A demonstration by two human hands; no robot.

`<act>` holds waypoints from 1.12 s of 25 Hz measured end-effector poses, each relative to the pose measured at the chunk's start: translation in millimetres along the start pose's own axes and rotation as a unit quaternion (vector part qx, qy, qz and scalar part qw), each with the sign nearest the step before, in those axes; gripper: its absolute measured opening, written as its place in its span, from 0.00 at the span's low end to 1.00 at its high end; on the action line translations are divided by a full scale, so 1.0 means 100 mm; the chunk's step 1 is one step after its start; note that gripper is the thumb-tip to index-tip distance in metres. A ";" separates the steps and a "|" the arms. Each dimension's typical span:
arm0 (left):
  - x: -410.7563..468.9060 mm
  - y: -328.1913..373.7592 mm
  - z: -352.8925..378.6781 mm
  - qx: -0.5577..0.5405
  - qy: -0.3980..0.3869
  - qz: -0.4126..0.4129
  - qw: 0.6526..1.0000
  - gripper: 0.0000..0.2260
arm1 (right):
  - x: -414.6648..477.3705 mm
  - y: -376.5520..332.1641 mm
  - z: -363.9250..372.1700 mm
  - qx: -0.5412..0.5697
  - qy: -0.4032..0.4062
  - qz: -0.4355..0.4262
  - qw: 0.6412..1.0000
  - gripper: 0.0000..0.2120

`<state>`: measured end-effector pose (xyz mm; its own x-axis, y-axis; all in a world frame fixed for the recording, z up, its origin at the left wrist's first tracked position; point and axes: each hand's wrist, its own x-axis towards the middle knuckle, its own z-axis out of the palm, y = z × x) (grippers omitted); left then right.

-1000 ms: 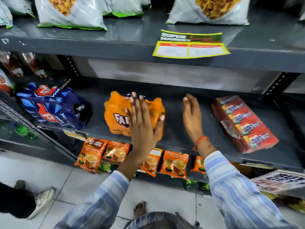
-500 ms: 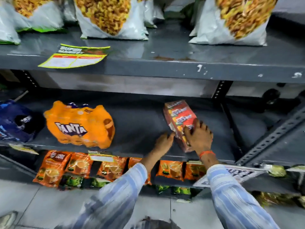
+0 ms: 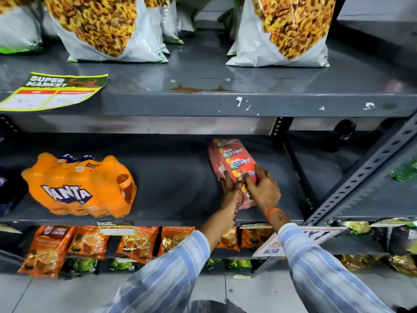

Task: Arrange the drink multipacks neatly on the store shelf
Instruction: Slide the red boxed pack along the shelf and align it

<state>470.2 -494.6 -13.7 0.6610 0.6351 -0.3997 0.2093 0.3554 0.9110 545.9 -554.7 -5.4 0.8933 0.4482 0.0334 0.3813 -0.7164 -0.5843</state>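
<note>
A red multipack of small drink cartons (image 3: pixel 232 158) lies lengthwise on the dark middle shelf (image 3: pixel 176 177), right of centre. My left hand (image 3: pixel 230 188) grips its near left edge and my right hand (image 3: pixel 261 190) grips its near right side, covering the near end. An orange Fanta multipack (image 3: pixel 76 188) lies on the same shelf at the left, apart from both hands. A dark blue multipack (image 3: pixel 9 193) shows only partly at the far left edge.
Large snack bags (image 3: pixel 108 28) stand on the upper shelf (image 3: pixel 203 102) just above. Orange tea pouches (image 3: pixel 90 242) hang below. A perforated metal upright (image 3: pixel 370 172) slants at the right. A yellow price label (image 3: pixel 52 91) overhangs the upper shelf edge.
Both hands left the Fanta pack and moved right to the red carton pack, closing on its near end. The view shifted right and closer.
</note>
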 end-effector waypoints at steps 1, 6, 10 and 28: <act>-0.04 0.11 0.05 0.032 -0.008 0.026 0.999 0.32 | 0.04 0.02 -0.06 0.032 -0.007 0.021 0.999 0.28; -0.01 0.44 0.04 0.244 0.034 0.162 0.955 0.28 | 0.21 0.17 -0.16 0.217 -0.072 0.043 0.973 0.18; -0.03 0.71 -0.18 0.453 0.011 0.176 0.874 0.41 | 0.26 0.26 -0.05 0.189 -0.114 0.064 0.973 0.21; 0.06 0.42 -0.83 0.228 0.214 0.197 0.929 0.12 | 0.10 0.18 -0.15 0.272 0.181 0.125 0.937 0.33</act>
<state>423.8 -419.0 13.5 0.4248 0.9034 0.0583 0.3608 -0.2281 0.9043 565.6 -570.9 -3.5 0.9982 0.0215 0.0555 0.0595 -0.3517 -0.9342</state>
